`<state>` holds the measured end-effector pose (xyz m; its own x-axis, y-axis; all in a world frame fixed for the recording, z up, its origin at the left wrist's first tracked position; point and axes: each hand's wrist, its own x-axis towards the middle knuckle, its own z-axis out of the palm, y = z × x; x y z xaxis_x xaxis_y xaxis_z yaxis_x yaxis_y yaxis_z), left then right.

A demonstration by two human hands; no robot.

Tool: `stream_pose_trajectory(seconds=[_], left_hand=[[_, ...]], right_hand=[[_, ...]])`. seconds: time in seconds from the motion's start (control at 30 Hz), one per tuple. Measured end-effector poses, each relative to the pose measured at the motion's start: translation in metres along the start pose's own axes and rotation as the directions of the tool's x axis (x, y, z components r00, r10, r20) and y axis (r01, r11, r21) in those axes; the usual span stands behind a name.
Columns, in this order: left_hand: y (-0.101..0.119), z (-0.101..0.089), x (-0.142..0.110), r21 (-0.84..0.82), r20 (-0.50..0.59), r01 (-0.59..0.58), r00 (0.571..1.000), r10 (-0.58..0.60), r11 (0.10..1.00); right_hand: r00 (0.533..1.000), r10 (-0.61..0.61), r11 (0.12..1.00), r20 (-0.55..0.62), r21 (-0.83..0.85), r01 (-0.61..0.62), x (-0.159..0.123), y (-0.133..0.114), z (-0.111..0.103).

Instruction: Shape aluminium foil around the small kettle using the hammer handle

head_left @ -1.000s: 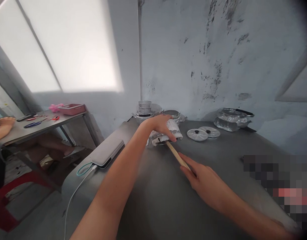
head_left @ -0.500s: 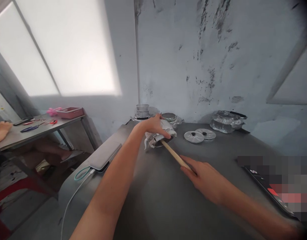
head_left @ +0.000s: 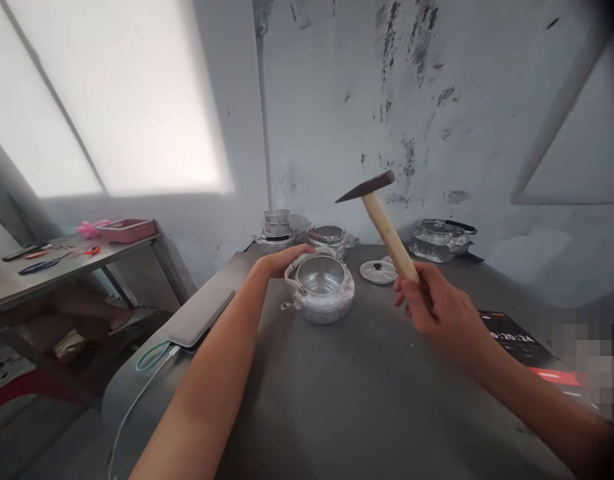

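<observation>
My right hand (head_left: 427, 300) grips the wooden handle of a hammer (head_left: 387, 227), held up above the table with its dark, wedge-ended head at the top. An aluminium kettle (head_left: 324, 313), wrapped in clear plastic and without a lid, stands upright on the table with its round mouth facing me. My left hand (head_left: 289, 260) is closed at the kettle's back left, around its wrapped handle area; the fingertips are partly hidden. The hammer is apart from the kettle, up and to its right.
Lids (head_left: 377, 271) with black knobs lie right of the kettle. Behind stand a perforated metal strainer (head_left: 277, 223) and another wrapped kettle (head_left: 439, 240). A grey power bank (head_left: 201, 320) with a cable lies left, a phone (head_left: 517, 340) right. A pink tray (head_left: 128, 230) sits on a neighbouring table.
The hammer has come up and out, its head now visible above the table. The kettle has gone from tilted to upright, and my left hand has shifted to its back left.
</observation>
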<state>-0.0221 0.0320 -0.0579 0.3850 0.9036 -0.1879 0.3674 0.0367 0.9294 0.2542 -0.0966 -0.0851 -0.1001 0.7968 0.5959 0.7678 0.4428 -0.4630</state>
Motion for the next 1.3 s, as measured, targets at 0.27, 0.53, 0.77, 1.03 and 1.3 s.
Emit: stream_pose_trajectory(seconds=[0.27, 0.53, 0.77, 1.03, 1.3], left_hand=[[0.007, 0.01, 0.014, 0.169, 0.045, -0.279, 0.96, 0.275, 0.945], [0.074, 0.029, -0.045, 0.62, 0.341, -0.394, 0.914, 0.219, 0.678], [0.071, 0.072, -0.035, 0.736, 0.48, -0.443, 0.875, 0.067, 0.511], [0.072, 0.063, -0.037, 0.662, 0.614, -0.525, 0.789, 0.015, 0.534], [0.07, 0.07, -0.034, 0.695, 0.567, -0.454, 0.823, -0.036, 0.558]], right_hand=[[0.927, 0.349, 0.895, 0.134, 0.246, -0.373, 0.0, 0.001, 0.012], [0.945, 0.321, 0.902, 0.064, 0.284, -0.325, -0.003, 0.006, 0.016], [0.97, 0.208, 0.973, -0.129, 0.127, -0.192, -0.003, -0.002, 0.01], [0.963, 0.254, 0.967, -0.088, 0.059, -0.249, -0.002, 0.002, 0.013], [0.959, 0.276, 0.959, -0.071, 0.088, -0.269, -0.001, 0.006, 0.014]])
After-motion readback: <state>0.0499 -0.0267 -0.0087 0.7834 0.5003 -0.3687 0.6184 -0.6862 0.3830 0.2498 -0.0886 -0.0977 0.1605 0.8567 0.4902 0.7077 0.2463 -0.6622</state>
